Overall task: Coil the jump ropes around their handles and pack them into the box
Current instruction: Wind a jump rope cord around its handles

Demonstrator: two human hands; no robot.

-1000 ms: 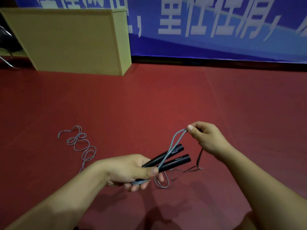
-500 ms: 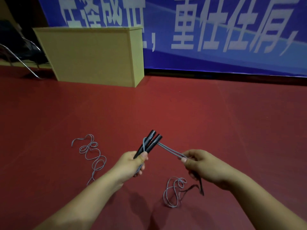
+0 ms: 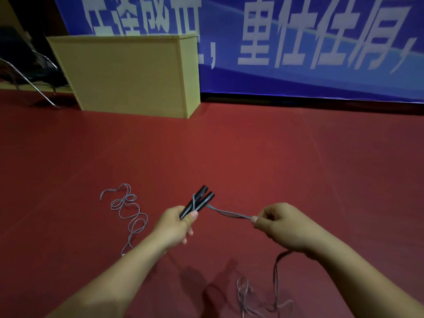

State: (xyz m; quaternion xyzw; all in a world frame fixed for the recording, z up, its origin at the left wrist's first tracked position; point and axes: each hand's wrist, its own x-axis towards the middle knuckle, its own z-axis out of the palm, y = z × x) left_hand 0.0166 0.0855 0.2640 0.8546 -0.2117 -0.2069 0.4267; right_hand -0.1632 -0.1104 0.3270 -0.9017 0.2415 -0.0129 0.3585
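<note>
Since half a second ago, our right hand (image 3: 283, 226) has drawn the doubled grey cord (image 3: 226, 212) lower and further out to the side, so the strands run taut from the two black handles (image 3: 199, 200) across to its pinching thumb and forefinger. Our left hand (image 3: 176, 222) grips both handles together, thumb pressed on top, with one cord turn already crossing them. We judge the wrap is only beginning: much slack cord (image 3: 259, 299) trails from under the right wrist onto the red floor (image 3: 252, 145), and another loose length (image 3: 128, 210) lies coiled on the floor beside our left forearm. The yellow box (image 3: 128, 74) stands well apart against the blue banner (image 3: 298, 42); we see only its outer walls, so we cannot tell what it holds.
</note>
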